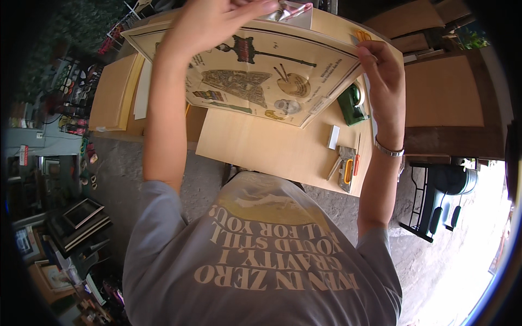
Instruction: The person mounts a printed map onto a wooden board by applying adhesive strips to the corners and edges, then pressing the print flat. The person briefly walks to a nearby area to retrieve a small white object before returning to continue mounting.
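Observation:
A cream picture panel [250,81], printed with drawings of a palette, a skull and other objects, stands tilted over the wooden table [261,138] with its printed side toward me. My right hand [380,70] grips its right corner, thumb on the front side; a metal-band watch [389,149] circles that wrist. Over the panel's far edge reaches my left hand [217,22], partly cut off by the top of the view. One of its fingers is stretched to the right, close to a shiny, crumpled pink-and-white piece [293,10]. Its other fingers are mostly hidden.
On the table's right side are a green tape dispenser [353,106], a small white box [333,137], a staple gun [343,167] and a red-handled screwdriver [356,164]. Orange-handled scissors [361,36] lie at the far right. Stacked boards [114,92] stand left; frames [81,214] lie lower left.

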The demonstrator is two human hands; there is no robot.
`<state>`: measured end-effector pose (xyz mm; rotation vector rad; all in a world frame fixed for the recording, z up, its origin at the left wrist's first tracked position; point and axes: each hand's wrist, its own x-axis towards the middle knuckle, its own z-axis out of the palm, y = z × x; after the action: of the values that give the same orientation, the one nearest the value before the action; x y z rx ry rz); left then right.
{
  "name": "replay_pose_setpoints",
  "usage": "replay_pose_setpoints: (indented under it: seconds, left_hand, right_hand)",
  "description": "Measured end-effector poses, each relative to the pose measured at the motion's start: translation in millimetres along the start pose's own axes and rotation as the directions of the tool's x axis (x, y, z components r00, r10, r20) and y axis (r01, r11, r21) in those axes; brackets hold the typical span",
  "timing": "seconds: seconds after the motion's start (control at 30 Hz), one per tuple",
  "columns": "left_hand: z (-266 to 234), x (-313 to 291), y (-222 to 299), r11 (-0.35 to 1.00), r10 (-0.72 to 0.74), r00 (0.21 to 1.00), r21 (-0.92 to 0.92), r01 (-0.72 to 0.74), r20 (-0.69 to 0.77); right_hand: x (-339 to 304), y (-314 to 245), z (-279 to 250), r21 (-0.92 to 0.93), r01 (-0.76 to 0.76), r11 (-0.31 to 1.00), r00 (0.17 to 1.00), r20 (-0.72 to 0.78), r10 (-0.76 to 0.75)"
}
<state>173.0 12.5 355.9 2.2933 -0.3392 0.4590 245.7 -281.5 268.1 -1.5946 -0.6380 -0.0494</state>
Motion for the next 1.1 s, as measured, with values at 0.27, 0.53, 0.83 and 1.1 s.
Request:
replay_pose_setpoints:
  seconds: [0.27,0.53,0.83,1.1]
  left_hand:
    - [-55.9,-42.3,-78.8,0.994,0.039,0.998,0.103,-0.035,-0.038]
    - [-45.7,-44.7,-83.2,0.986,0.081,0.987,0.153,-0.059,-0.14]
    - [-42.7,-44.6,-66.6,0.996,-0.077,0.981,-0.048,0.07,-0.18]
    - [-40.8,-42.5,-67.7,0.996,-0.05,0.979,-0.079,0.035,-0.198]
  right_hand:
    - [6.1,-39.8,25.5,-0.595,0.294,0.748,0.906,-0.077,-0.417]
    - [30.6,-46.6,109.1,-0.643,0.523,0.56,0.81,0.171,-0.56]
    - [37.3,-34.7,125.1,-0.612,0.342,0.713,0.922,0.073,-0.379]
    - [42.5,-28.0,125.2,-0.628,0.368,0.686,0.905,0.074,-0.419]
